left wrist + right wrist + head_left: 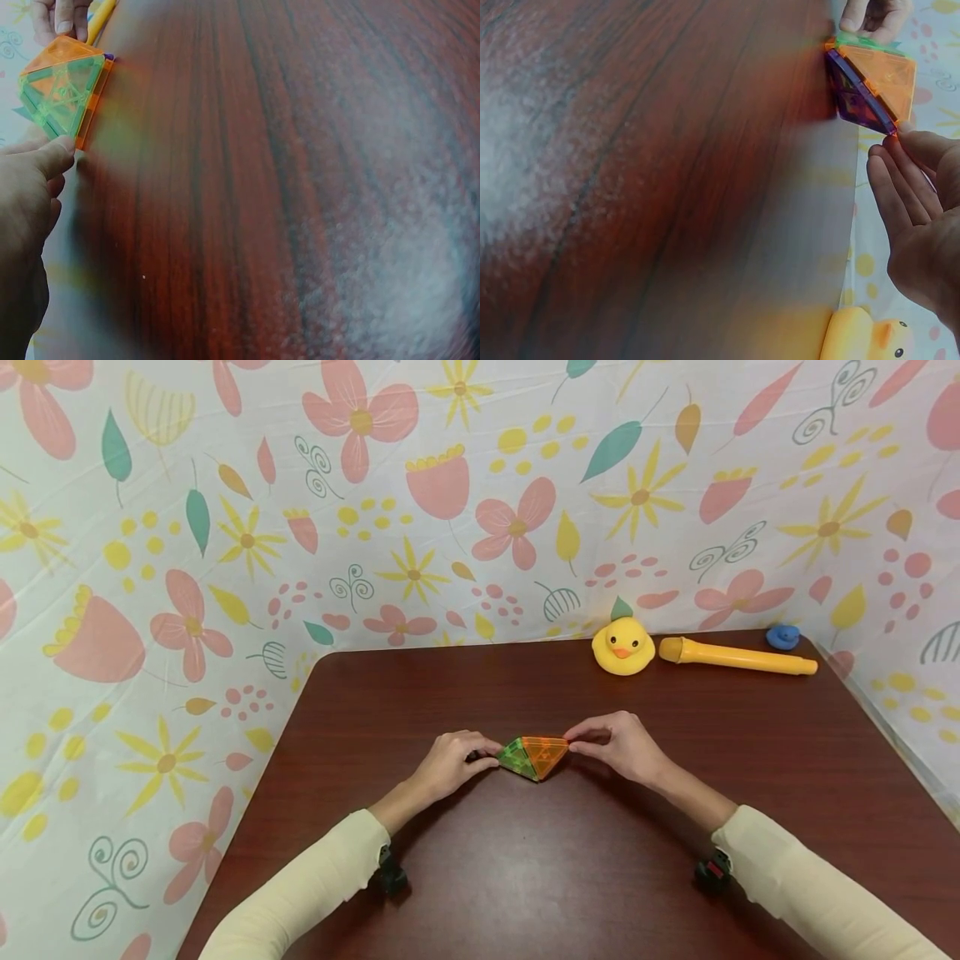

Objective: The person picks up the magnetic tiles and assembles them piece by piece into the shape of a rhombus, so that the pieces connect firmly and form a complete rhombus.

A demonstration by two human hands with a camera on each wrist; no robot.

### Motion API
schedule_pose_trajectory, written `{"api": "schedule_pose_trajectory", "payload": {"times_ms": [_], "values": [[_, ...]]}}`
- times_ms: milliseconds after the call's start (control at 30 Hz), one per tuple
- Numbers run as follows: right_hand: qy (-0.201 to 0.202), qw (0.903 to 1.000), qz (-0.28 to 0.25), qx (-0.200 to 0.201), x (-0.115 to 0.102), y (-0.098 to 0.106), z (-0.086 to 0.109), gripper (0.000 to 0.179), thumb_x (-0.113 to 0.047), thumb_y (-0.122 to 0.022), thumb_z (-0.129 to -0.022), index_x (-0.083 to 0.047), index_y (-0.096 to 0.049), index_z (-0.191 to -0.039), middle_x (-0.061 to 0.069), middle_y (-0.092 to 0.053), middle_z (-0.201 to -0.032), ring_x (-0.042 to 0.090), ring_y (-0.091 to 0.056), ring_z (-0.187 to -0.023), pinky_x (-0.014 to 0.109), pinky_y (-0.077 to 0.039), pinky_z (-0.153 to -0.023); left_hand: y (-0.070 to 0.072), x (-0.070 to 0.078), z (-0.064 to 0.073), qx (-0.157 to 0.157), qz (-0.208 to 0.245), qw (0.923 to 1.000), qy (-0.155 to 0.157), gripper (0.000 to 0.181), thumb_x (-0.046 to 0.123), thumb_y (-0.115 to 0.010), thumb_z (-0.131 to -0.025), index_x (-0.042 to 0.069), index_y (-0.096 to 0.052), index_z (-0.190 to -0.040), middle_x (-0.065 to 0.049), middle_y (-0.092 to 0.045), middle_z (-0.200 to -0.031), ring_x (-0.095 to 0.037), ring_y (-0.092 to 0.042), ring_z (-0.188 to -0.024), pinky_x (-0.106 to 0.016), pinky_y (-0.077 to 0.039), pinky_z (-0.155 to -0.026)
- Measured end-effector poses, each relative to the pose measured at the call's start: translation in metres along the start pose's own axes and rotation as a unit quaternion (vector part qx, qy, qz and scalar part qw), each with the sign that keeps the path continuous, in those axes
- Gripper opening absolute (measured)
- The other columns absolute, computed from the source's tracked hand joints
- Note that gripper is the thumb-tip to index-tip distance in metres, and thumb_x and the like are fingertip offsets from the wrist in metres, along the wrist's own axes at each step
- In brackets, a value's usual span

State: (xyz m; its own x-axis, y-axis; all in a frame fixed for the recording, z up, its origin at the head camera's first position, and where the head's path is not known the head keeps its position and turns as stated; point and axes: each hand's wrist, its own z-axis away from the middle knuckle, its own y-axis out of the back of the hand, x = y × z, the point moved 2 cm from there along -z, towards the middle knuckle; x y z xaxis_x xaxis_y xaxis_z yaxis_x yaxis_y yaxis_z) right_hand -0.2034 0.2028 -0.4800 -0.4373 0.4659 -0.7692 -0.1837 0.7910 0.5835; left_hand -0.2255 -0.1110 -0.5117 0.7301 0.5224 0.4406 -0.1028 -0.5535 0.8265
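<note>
A green translucent triangular magnetic tile (520, 762) and an orange one (544, 756) meet along an edge near the middle of the table. My left hand (452, 764) pinches the green tile's outer corner between thumb and fingers. The orange tile's far corner is pinched by my right hand (624, 747). In the right wrist view a purple tile (847, 101) leans against the orange tile (889, 75), under its edge. From the left wrist, the green tile (64, 94) stands tilted in front of the orange. The inside of the joined shape is partly hidden.
Along the back of the brown table (517, 860) sit a yellow rubber duck (623, 647), a yellow-orange toy microphone (738, 657) and a small blue duck (783, 637). A flower-patterned cloth (300, 527) hangs behind and at the sides.
</note>
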Motion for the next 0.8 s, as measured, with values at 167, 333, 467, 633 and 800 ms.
{"api": "schedule_pose_trajectory", "payload": {"times_ms": [167, 333, 467, 633, 800], "values": [[-0.001, 1.0, -0.003, 0.004, 0.0009, -0.0004, 0.0004, 0.017, -0.003, -0.086, -0.088, -0.013, -0.084, -0.102, -0.002, -0.08, -0.099, 0.016, -0.077, -0.095, 0.038, -0.063, -0.083, -0.0007, -0.0004, 0.0, 0.005, 0.006, 1.0, -0.001, 0.02, 0.022, -0.083, -0.095, 0.017, -0.082, -0.114, 0.006, -0.078, -0.104, -0.005, -0.072, -0.089, -0.024, -0.059, -0.078], [-0.002, 1.0, -0.003, 0.007, 0.0013, -0.0011, 0.0007, 0.016, -0.004, -0.086, -0.088, -0.012, -0.084, -0.101, -0.002, -0.08, -0.098, 0.016, -0.077, -0.094, 0.039, -0.063, -0.083, -0.0015, -0.0017, 0.0006, 0.009, 0.009, 0.9999, -0.003, 0.019, 0.022, -0.084, -0.094, 0.018, -0.083, -0.113, 0.006, -0.078, -0.102, -0.004, -0.072, -0.088, -0.022, -0.059, -0.077], [0.008, 0.9998, 0.008, 0.014, -0.0009, -0.0008, 0.0008, 0.016, -0.003, -0.087, -0.088, -0.012, -0.085, -0.1, -0.003, -0.08, -0.097, 0.016, -0.077, -0.093, 0.037, -0.063, -0.082, -0.0011, -0.0019, 0.0007, 0.004, 0.008, 1.0, -0.001, 0.018, 0.023, -0.083, -0.095, 0.018, -0.083, -0.113, 0.007, -0.078, -0.102, -0.002, -0.071, -0.088, -0.019, -0.057, -0.076], [0.027, 0.999, 0.026, 0.026, -0.0028, -0.0003, 0.001, 0.016, -0.003, -0.088, -0.086, -0.012, -0.085, -0.098, -0.005, -0.08, -0.094, 0.015, -0.077, -0.091, 0.033, -0.063, -0.08, -0.0007, -0.0016, 0.0007, 0.001, 0.008, 1.0, 0.002, 0.019, 0.025, -0.082, -0.096, 0.019, -0.083, -0.113, 0.008, -0.078, -0.103, 0.0, -0.07, -0.088, -0.018, -0.057, -0.077], [0.024, 0.9988, 0.029, 0.033, -0.0035, -0.0002, 0.0011, 0.016, -0.003, -0.088, -0.086, -0.013, -0.085, -0.097, -0.005, -0.08, -0.094, 0.014, -0.076, -0.091, 0.029, -0.062, -0.079, -0.0005, -0.0024, 0.0012, 0.004, 0.008, 1.0, -0.005, 0.018, 0.024, -0.083, -0.095, 0.019, -0.083, -0.113, 0.007, -0.079, -0.103, -0.001, -0.071, -0.088, -0.019, -0.057, -0.077]]}}
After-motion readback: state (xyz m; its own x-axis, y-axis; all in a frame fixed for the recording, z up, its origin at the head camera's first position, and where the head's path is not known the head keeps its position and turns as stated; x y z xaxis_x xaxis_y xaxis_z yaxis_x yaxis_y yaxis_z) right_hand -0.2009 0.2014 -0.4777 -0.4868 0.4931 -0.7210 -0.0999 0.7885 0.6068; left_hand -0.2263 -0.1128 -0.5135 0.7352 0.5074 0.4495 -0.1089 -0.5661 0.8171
